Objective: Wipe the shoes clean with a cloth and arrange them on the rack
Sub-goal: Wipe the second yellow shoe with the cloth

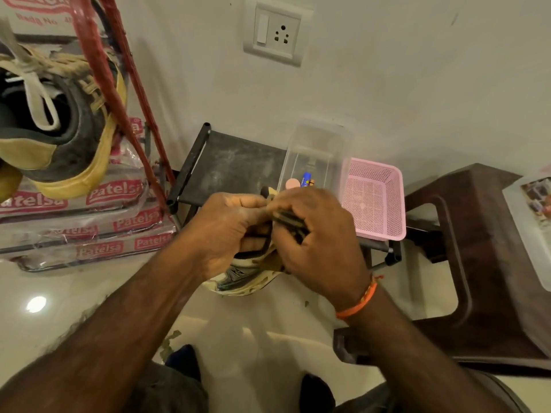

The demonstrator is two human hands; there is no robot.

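Note:
A dark and cream sneaker [241, 280] hangs between my hands just in front of the low black rack [235, 165]. My left hand [229, 231] grips the shoe's upper from the left side. My right hand [316, 239] curls over the top of the same shoe, its fingers closed on the dark laces or tongue. Most of the shoe is hidden by both hands; only its heel and sole show below. A second matching sneaker [59, 129] with pale laces sits high at the left. No cloth shows in view.
A clear plastic box [313, 153] with small items and a pink basket [372, 198] stand on the rack's right half. A brown plastic stool [477, 263] is at the right. Stacked printed packs [83, 228] and a red frame [119, 96] lie left. Glossy floor below.

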